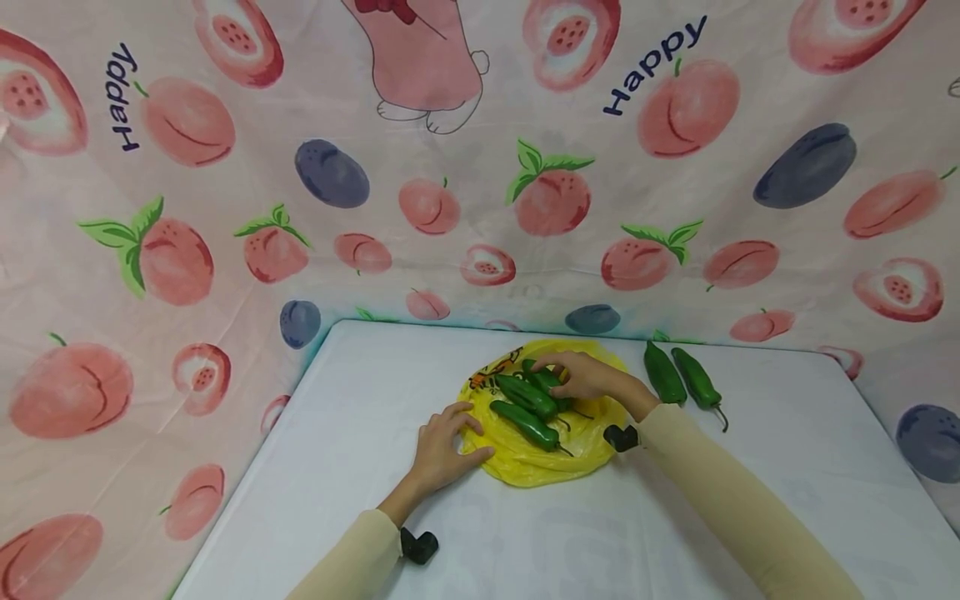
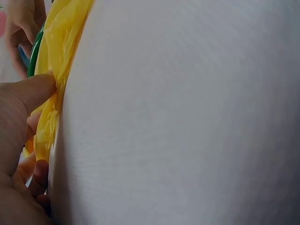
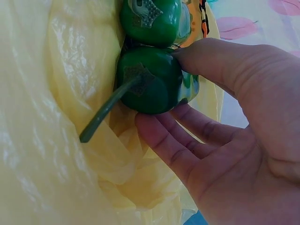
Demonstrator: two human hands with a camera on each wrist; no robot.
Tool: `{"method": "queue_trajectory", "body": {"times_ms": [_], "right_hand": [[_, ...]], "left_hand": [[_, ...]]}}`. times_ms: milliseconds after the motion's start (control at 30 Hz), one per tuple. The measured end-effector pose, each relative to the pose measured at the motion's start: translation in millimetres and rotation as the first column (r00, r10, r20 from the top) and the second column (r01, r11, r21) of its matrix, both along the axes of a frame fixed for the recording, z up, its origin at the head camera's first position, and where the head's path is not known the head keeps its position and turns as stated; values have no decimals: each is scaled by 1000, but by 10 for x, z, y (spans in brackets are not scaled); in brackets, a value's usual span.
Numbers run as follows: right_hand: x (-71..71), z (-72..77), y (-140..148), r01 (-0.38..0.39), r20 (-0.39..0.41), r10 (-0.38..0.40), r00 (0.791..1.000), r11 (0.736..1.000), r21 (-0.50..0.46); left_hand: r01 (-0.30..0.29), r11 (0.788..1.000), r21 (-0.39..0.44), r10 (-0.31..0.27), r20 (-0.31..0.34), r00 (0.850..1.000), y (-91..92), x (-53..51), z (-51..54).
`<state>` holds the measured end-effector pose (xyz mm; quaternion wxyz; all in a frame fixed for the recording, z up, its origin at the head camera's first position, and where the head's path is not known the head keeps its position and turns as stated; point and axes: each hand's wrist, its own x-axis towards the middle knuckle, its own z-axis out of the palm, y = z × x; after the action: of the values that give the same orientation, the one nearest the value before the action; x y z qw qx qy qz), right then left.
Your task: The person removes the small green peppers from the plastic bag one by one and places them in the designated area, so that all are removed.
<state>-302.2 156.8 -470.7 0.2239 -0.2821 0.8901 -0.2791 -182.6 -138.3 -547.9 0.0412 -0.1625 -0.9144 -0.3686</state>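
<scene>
Green peppers (image 1: 525,425) lie side by side on a spread yellow plastic bag (image 1: 517,471) on the table. My right hand (image 1: 585,375) grips the rearmost green pepper (image 3: 150,79) at its side, thumb above and fingers below; its stem points away from the palm in the right wrist view. Another pepper (image 3: 152,23) lies against it. At the bag's left edge, my left hand (image 1: 442,450) rests with fingers spread. The left wrist view shows its thumb (image 2: 40,89) touching the yellow plastic, with other fingers partly hidden behind the bag.
Two more green peppers (image 1: 663,375) lie on the white table (image 1: 360,400), right of the bag near the back edge. A fruit-print cloth (image 1: 450,158) hangs behind the table. Each wrist carries a small black device (image 1: 418,546).
</scene>
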Motion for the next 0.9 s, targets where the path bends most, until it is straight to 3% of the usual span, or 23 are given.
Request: {"method": "queue_trajectory", "body": {"times_ms": [900], "right_hand": [[78, 186, 87, -34, -56, 35, 998, 999, 11]], "left_hand": [[-6, 1000, -2, 6, -1, 1000, 4, 0, 26]]}}
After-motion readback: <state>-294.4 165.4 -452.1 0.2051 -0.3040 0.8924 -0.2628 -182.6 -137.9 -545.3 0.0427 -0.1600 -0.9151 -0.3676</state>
